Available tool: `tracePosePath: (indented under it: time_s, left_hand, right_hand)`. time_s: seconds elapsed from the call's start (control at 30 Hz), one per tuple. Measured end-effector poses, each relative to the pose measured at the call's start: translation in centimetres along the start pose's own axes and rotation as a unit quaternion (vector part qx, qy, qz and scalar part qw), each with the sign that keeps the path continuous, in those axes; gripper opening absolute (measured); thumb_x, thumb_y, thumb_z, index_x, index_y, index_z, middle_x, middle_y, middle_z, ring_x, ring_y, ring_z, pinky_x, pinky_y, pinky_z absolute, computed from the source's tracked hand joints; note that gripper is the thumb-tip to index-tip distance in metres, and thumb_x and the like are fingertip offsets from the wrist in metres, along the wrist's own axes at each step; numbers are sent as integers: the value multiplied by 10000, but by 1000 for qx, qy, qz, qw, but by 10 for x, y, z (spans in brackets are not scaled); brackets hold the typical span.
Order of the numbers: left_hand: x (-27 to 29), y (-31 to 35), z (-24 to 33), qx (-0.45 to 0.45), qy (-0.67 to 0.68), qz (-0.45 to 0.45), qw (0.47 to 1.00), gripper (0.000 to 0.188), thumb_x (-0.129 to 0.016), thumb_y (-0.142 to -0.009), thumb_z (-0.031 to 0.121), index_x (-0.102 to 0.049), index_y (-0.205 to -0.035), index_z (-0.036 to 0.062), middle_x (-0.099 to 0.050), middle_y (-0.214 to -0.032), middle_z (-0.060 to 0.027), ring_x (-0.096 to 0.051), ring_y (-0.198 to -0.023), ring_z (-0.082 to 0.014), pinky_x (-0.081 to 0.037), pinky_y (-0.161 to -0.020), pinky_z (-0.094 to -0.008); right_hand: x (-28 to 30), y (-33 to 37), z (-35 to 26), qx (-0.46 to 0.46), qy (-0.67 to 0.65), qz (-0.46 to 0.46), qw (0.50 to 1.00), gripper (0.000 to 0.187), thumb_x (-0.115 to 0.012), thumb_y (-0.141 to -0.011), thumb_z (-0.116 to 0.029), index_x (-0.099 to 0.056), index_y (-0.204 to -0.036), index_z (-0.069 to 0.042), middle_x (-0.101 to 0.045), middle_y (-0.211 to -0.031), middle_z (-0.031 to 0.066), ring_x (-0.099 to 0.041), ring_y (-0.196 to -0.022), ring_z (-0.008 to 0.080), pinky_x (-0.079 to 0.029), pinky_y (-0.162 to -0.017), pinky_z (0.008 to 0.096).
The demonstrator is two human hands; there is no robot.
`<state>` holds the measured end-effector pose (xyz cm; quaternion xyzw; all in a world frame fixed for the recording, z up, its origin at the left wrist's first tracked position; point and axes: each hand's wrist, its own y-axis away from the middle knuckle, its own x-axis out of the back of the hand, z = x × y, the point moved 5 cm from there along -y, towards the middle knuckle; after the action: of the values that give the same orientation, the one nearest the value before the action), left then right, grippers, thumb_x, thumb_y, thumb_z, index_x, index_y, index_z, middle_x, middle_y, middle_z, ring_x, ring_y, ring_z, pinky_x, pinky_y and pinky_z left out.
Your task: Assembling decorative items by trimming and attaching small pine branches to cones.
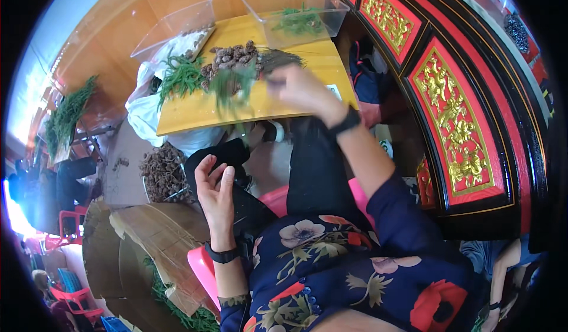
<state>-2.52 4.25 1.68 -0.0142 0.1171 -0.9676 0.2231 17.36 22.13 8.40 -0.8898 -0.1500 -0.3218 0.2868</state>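
Observation:
Over the yellow table, my right hand (296,89) is smeared by motion, its fingers drawn together. A blurred green artificial sprig (234,89) reaches close to its fingertips and appears to hang from them; the grip itself is not sharp. My left hand (214,190) is palm up above my lap, fingers loosely bent and thumb apart, holding nothing. Behind the sprig lies a heap of brown pine-cone-like pieces (234,55). Thin dark stems (281,58) lie just beyond my right hand. More green sprigs (180,76) are piled on the table's left side.
Two clear plastic bins (266,27) (171,36) stand at the back of the yellow table (195,116). A basket of brown pieces (165,172) sits on the floor, near a torn cardboard box (160,225) with greenery inside. Carved red-and-gold panels (455,125) line the right.

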Motion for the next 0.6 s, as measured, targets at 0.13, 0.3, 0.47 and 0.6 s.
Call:
tracePosePath:
  time_s: [0.13,0.3,0.47,0.6]
  left_hand:
    - [-10,1,-2,56,-23,-72,996,447,-657,-852,101,-451,-1226,-30,-504,-1207,-126,-571,-959,-152,-468,-829,-265]
    - [-14,3,-4,67,-22,-79,994,460,-664,-847,111,-450,-1229,-31,-509,-1198,-128,-570,-951,-148,-475,-806,-262]
    - [-13,3,-4,55,-33,-83,994,478,-674,-838,124,-451,-1230,-33,-512,-1186,-130,-570,-940,-148,-481,-784,-262]
    - [-17,6,-6,58,-37,-88,994,488,-680,-833,135,-452,-1230,-34,-513,-1183,-133,-570,-933,-148,-484,-774,-264]
  right_hand:
    - [74,-92,41,-215,-101,25,971,406,-614,-828,-399,-559,-721,-12,-548,-625,67,-499,-502,163,-409,-452,315]
    - [79,-115,99,-269,-69,41,960,412,-610,-833,-430,-507,-685,-59,-438,-541,19,-432,-436,136,-335,-383,297]
    - [59,-54,131,-290,22,34,956,413,-640,-803,-423,-575,-791,-16,-544,-631,74,-538,-564,183,-431,-507,321]
    - [44,-12,152,-325,144,2,935,560,-667,-745,-478,-626,-948,42,-655,-795,172,-647,-797,290,-496,-732,363]
